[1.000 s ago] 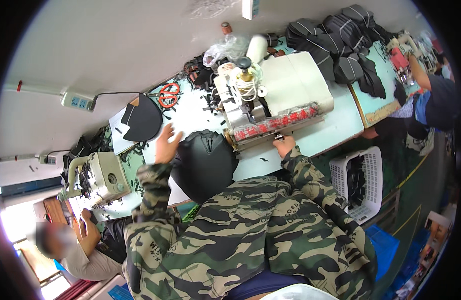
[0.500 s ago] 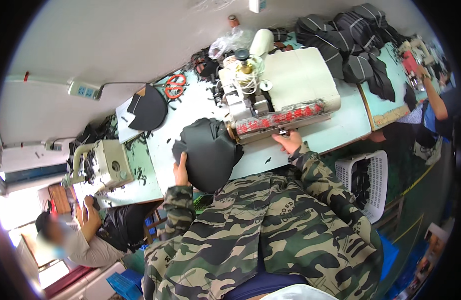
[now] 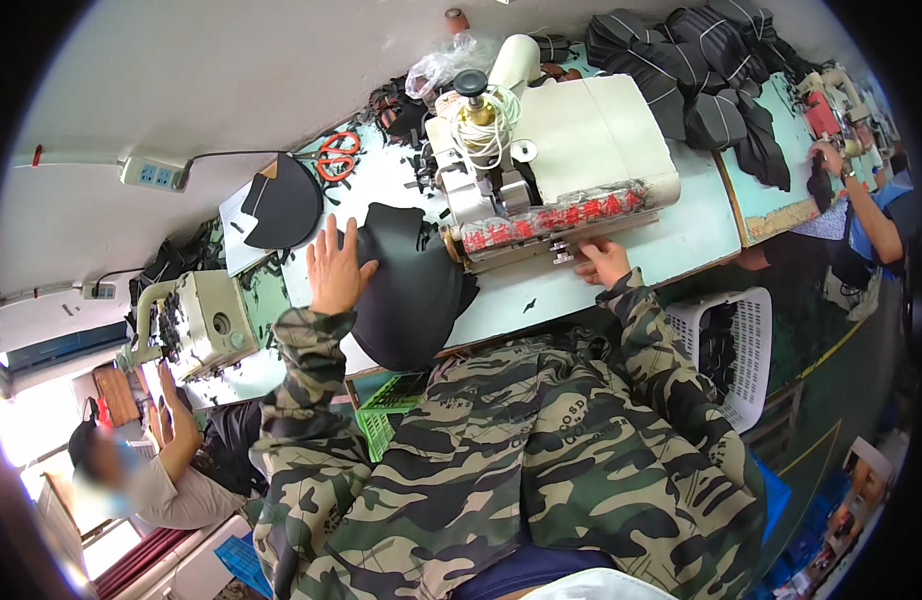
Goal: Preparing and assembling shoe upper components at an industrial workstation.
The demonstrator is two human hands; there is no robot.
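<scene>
A: Two hands were at work on one long pale tabletop [image 3: 681, 240], weren't they? What was the biggest thing on it?

B: The cream sewing machine [image 3: 581, 150], standing toward the far edge, with a cone of white thread [image 3: 514, 65] behind it and a coil of white cord on top. A clear strip with red marks ran along its front edge.

A: And the dark piece?

B: A black fabric piece [image 3: 406, 290] lay on the tabletop just left of the machine, its near end hanging over the front edge. Its far corner touched the machine's left end.

A: Where was the left hand [image 3: 333, 270]?

B: Flat on the left side of that fabric, fingers spread apart, pressing down and not gripping.

A: The right hand [image 3: 603, 262]?

B: At the machine's front edge, fingertips touching the small metal part under the red-marked strip. I could not tell whether it pinched anything.

A: Anything else around?

B: A heap of dark striped cloth [image 3: 681, 70] far right, a white slatted basket [image 3: 736, 350] on the floor to the right, a second pale machine [image 3: 196, 325] at the left with another person beside it, a dark half-round panel [image 3: 279, 205], and orange-handled scissors [image 3: 333, 155] near the wall.
</scene>
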